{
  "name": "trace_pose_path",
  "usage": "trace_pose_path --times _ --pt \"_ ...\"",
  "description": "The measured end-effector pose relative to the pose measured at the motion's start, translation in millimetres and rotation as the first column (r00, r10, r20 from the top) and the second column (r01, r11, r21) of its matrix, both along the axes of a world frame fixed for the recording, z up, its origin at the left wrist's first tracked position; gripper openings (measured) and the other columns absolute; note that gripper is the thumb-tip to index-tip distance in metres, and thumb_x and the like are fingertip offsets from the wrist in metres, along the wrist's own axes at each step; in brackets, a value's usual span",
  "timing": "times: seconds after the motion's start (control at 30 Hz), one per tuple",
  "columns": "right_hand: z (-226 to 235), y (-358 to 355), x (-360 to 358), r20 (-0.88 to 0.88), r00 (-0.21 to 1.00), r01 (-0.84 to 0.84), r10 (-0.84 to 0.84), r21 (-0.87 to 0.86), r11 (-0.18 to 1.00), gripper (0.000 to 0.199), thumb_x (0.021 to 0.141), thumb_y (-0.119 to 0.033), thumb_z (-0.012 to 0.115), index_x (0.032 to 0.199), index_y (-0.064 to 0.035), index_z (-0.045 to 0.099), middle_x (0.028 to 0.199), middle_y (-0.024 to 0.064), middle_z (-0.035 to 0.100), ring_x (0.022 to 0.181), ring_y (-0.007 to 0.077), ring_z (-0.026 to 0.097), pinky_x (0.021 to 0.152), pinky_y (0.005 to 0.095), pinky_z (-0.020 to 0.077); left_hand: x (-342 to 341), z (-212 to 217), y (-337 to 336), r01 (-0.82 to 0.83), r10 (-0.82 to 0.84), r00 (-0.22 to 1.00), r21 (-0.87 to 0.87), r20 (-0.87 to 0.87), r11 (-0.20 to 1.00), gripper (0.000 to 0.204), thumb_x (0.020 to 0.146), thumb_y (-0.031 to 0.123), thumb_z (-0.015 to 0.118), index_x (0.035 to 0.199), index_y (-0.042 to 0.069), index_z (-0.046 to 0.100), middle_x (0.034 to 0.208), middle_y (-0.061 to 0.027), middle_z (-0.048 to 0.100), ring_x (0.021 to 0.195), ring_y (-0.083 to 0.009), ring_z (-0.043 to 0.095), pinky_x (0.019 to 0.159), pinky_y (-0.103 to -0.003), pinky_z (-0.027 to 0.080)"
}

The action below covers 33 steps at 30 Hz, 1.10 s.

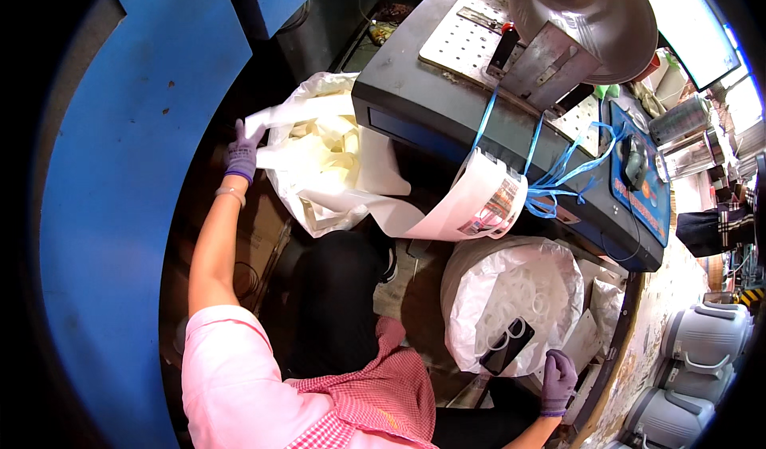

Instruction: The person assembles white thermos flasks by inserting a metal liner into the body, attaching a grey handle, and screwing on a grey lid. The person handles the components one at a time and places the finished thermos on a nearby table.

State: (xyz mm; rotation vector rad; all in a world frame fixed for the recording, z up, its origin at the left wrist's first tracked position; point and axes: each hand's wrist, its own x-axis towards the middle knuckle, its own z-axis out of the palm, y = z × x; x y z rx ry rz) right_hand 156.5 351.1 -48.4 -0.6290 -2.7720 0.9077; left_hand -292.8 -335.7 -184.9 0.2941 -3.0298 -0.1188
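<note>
L hand [242,152], gloved, is at the rim of a strip bag [294,197] w/ pale strips [329,147], by the bench's [399,58] L corner; fingers part-spread, can't tell if they pinch the plastic. R hand [558,381], gloved, fingers curled in, is nr the ring bag [461,293] w/ clear rings [536,309], below the bench's front edge; can't tell if it holds anything. Dark phone [504,357] lies on that bag's contents. White tub [447,216] hangs off the front edge by blue ties [533,150].
</note>
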Motion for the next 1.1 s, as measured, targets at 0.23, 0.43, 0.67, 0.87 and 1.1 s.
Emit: trace_pose_path --times 0.23,0.43,0.67,0.87,1.1 --pt "-7 -2 -3 0.043 0.999 0.019 -0.019 -0.001 1.000 0.015 0.089 -0.005 0.064 0.098 0.0040 0.070 0.097 0.0162 0.071 0.091 0.0267 0.068 0.085 0.0349 0.0516 13 31 141 0.699 -0.637 0.714 -0.251 0.290 0.669 0.040 0.086 0.014 0.055 0.125 0.010 0.064 0.112 -0.0105 0.068 0.107 -0.0296 0.063 0.083 -0.042 0.054" --pt "-14 0 -9 0.038 0.999 0.015 -0.016 0.019 1.000 0.012 0.088 -0.005 0.066 0.096 0.0021 0.071 0.098 0.0164 0.072 0.093 0.0276 0.069 0.086 0.0354 0.0522 -40 -155 196 0.583 -0.634 0.667 0.255 0.391 0.771 0.048 0.089 0.029 0.057 0.131 0.007 0.062 0.136 -0.0165 0.060 0.131 -0.0292 0.052 0.111 -0.040 0.038" --pt "-16 1 -16 0.132 0.988 0.085 -0.079 -0.038 0.996 0.012 0.087 -0.003 0.065 0.096 0.0030 0.071 0.099 0.0165 0.072 0.094 0.0266 0.069 0.087 0.0353 0.0520 -33 -209 228 0.578 -0.635 0.614 0.281 0.469 0.766 0.043 0.089 0.024 0.055 0.129 0.007 0.064 0.135 -0.0170 0.061 0.130 -0.0297 0.053 0.110 -0.039 0.038" --pt "-9 -3 -22 0.092 0.996 0.024 -0.020 -0.047 0.999 0.013 0.088 -0.004 0.065 0.097 0.0027 0.071 0.100 0.0157 0.071 0.097 0.0276 0.068 0.090 0.0356 0.0506 -20 -129 186 0.626 -0.739 0.574 0.393 0.353 0.674 0.040 0.090 0.019 0.054 0.126 0.007 0.065 0.134 -0.0174 0.061 0.129 -0.0301 0.054 0.109 -0.039 0.039" --pt "8 -11 -4 0.018 1.000 0.015 -0.015 -0.016 1.000 0.016 0.090 -0.005 0.062 0.100 0.0052 0.070 0.099 0.0176 0.071 0.093 0.0276 0.068 0.086 0.0353 0.0516 32 62 141 0.468 -0.716 0.652 0.610 0.250 0.639 0.036 0.084 0.004 0.051 0.114 0.003 0.070 0.126 -0.0181 0.065 0.121 -0.0309 0.059 0.106 -0.039 0.043"
